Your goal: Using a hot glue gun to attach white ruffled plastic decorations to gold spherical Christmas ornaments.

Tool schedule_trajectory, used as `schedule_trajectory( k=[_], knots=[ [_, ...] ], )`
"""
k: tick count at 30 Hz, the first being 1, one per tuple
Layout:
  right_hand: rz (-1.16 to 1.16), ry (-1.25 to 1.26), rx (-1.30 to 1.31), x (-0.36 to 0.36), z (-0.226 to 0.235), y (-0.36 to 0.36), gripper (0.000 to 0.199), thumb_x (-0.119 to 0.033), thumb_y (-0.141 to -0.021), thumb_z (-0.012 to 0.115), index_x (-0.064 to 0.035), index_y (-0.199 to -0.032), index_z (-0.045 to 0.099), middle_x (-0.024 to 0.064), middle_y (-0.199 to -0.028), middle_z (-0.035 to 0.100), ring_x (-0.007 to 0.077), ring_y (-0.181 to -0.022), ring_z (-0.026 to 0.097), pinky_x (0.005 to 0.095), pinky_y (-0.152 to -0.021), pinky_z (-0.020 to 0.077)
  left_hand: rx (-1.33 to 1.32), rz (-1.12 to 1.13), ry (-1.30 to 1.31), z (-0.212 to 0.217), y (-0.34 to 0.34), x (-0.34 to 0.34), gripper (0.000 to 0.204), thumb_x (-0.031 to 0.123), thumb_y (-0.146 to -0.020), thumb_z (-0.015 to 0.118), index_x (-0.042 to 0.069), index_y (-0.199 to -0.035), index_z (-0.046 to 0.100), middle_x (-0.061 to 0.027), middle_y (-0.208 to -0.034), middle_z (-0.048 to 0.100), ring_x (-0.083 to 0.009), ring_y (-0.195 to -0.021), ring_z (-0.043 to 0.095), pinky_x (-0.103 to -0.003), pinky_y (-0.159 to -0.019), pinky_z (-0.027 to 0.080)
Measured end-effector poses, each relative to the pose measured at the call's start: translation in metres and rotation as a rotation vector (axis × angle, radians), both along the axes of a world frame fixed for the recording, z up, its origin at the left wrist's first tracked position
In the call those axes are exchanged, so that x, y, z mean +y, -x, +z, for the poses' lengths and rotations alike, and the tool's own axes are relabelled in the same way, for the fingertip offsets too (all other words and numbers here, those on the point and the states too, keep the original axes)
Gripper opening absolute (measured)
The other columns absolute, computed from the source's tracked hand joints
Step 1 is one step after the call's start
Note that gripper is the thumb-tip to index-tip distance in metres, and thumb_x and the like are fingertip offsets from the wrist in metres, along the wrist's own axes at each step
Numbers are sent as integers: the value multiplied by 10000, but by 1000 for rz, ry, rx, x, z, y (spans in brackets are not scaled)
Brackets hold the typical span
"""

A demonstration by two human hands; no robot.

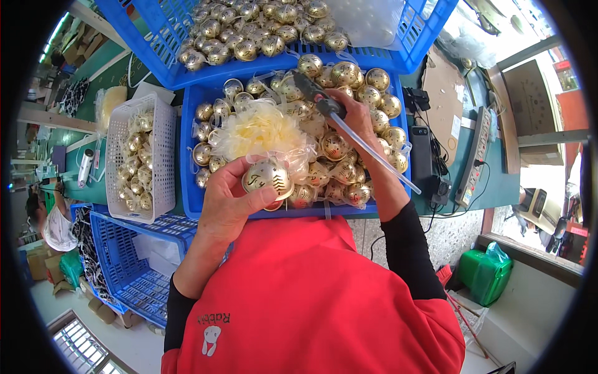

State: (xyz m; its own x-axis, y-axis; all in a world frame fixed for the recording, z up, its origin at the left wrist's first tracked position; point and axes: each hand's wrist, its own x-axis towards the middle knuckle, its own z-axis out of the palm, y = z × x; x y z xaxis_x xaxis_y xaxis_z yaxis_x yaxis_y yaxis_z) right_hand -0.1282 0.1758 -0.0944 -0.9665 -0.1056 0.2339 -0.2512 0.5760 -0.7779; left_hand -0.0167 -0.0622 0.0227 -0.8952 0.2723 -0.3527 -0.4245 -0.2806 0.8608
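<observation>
Pinched in the fingers of my left hand (pixel 225 198) is a shiny gold ball ornament (pixel 266 177) with dark printed markings. A bunch of pale yellow ribbons (pixel 258 129) lies just beyond it, close to my fingers. My right hand (pixel 355 117) grips a black glue gun (pixel 314 95), its nozzle toward the far left over the ornaments. From the gun's back end a long translucent glue stick (pixel 386 163) sticks out toward me. Below both hands, many similar gold balls with sheer ribbons fill a blue tray (pixel 189 118).
Behind the tray stands a blue crate (pixel 430 28) with more gold balls. A white perforated basket (pixel 163 156) of ornaments is at the left. To the right lie a power strip (pixel 473 156), black cables and cardboard (pixel 443 81). A blue crate (pixel 134 274) stands lower left.
</observation>
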Motion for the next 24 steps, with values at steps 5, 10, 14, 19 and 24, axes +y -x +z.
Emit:
schedule_trajectory(
  k=[5,10,14,19,24],
  knots=[
    [-107,241,-103,11,15,-18,372,-103,-659,710,-64,-1012,598,28,-738,629,86,-615,571,239,-566,463,-53,-60,-138,-9,-2,7,436,93,-738,673,-9,-1110,468,-200,-1142,535,-281,-1011,573,-412,-838,509],
    [-231,487,-266,21,43,-50,180,-142,-643,718,-34,-757,630,5,-640,588,71,-597,547,240,-570,444,-3,-208,-104,-14,5,13,437,90,-762,635,11,-1148,447,-180,-1136,532,-291,-1012,569,-392,-797,525],
    [-219,484,-224,26,75,-75,225,-112,-635,723,-26,-819,628,-5,-693,603,54,-623,543,220,-596,445,-89,-205,-21,-9,9,25,450,84,-773,605,9,-1184,438,-150,-1110,536,-252,-984,581,-358,-774,526],
    [-110,719,-257,23,112,-110,417,6,-629,699,-19,-1034,602,12,-756,598,69,-686,560,208,-639,447,81,-232,39,-16,22,42,474,57,-762,583,1,-1197,405,-105,-1022,537,-167,-847,593,-310,-742,517],
    [-111,654,-246,12,120,-129,416,34,-631,681,-17,-1035,598,5,-752,588,60,-665,545,200,-624,439,38,-239,-91,-25,19,50,521,249,-814,549,4,-1244,385,-114,-1070,546,-175,-955,566,-326,-759,507]
  ],
)
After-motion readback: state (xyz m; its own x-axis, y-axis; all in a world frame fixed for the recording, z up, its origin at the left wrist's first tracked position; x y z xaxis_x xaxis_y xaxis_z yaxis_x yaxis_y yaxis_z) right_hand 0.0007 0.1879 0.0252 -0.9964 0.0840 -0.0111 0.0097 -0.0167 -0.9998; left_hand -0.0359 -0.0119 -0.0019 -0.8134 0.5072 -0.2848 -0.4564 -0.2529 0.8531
